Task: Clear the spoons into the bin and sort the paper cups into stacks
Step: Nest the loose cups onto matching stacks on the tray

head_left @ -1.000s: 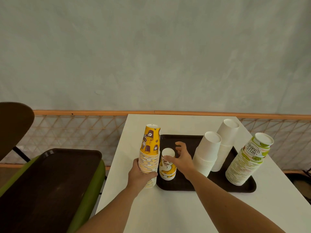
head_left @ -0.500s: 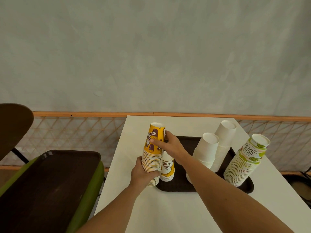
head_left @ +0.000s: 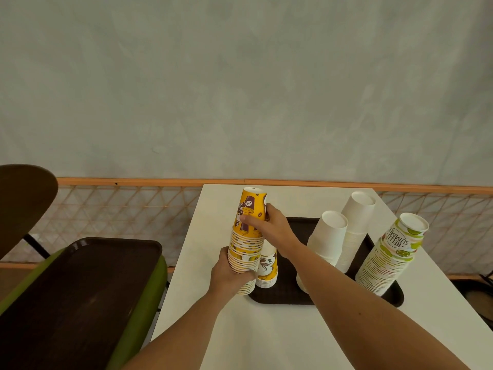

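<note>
From where I stand, cup sorting is under way: the left hand (head_left: 230,273) grips the tall yellow stack (head_left: 244,245) low down at the tray's (head_left: 290,295) left edge, the right hand (head_left: 272,227) grips its top cup, and next, I'd judge, the short stack (head_left: 268,268) beside it must be joined on squarely.

Bare white table (head_left: 266,343) before the brown tray (head_left: 282,296) and along its left, yellow cup stack (head_left: 245,249) at tray's left edge, 2 white cup stacks (head_left: 329,236), lime-print stack (head_left: 386,263) crowding its right

Tray (head_left: 288,299) on table (head_left: 213,206); tall stack (head_left: 245,245) at tray's left edge, short stack (head_left: 268,271) just right of it.
</note>
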Tool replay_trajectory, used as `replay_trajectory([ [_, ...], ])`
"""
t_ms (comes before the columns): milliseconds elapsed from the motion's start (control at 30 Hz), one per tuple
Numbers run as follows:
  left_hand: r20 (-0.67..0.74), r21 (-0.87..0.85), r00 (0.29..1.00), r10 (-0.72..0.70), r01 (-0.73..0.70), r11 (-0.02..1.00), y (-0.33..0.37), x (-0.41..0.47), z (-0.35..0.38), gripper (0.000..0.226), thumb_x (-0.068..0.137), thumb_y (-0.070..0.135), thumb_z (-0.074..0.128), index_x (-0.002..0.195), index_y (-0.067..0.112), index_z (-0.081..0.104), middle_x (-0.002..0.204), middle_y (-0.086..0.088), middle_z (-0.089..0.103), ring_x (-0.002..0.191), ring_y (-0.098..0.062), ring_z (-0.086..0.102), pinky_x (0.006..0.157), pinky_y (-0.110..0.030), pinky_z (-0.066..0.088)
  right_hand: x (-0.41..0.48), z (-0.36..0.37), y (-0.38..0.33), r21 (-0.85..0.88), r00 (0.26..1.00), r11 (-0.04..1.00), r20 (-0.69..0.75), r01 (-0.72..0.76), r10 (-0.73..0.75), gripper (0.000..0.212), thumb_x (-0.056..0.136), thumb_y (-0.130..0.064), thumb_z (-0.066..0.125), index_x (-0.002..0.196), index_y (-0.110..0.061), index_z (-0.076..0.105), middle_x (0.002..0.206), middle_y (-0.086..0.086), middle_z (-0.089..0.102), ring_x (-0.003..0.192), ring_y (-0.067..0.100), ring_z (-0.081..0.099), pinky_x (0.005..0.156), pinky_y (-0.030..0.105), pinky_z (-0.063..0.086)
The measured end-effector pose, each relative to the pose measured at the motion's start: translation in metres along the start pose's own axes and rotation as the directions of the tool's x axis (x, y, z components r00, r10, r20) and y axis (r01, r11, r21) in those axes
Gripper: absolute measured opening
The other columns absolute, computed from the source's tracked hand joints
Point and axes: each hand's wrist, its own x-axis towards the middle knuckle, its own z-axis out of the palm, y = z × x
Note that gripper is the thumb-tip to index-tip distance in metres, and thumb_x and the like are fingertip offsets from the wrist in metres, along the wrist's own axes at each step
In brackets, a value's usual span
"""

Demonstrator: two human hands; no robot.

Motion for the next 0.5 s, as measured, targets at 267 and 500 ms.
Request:
replay_trajectory([
  [267,0.013,-0.002,1.0,-0.014,0.014,1.0,-0.006,-0.003,0.001,0.076,0.067,0.018,0.081,0.129,0.022,0.038,0.125,0.001,0.056,0.099,-0.01,0.05,0.096,-0.032,0.045,-0.001,-0.007,-0.018,0.007,0.997,0.998,-0.032,0.065,-0.064,0.05,0.083,-0.031,0.068,0.125,-0.016,0.047,0.111,-0.003,0.057,0.1,0.015,0.058,0.086,0.031,0.049],
  [500,0.03,0.011,0.999,-0.016,0.015,1.0,-0.008,-0.005,0.002,0.075,0.07,0.02,0.08,0.131,0.021,0.036,0.127,0.001,0.054,0.115,-0.019,0.053,0.1,-0.035,0.044,0.002,-0.01,-0.025,0.042,0.99,0.991,-0.068,0.128,-0.125,0.049,0.082,-0.029,0.069,0.125,-0.017,0.049,0.111,-0.003,0.06,0.099,0.015,0.059,0.083,0.028,0.05],
])
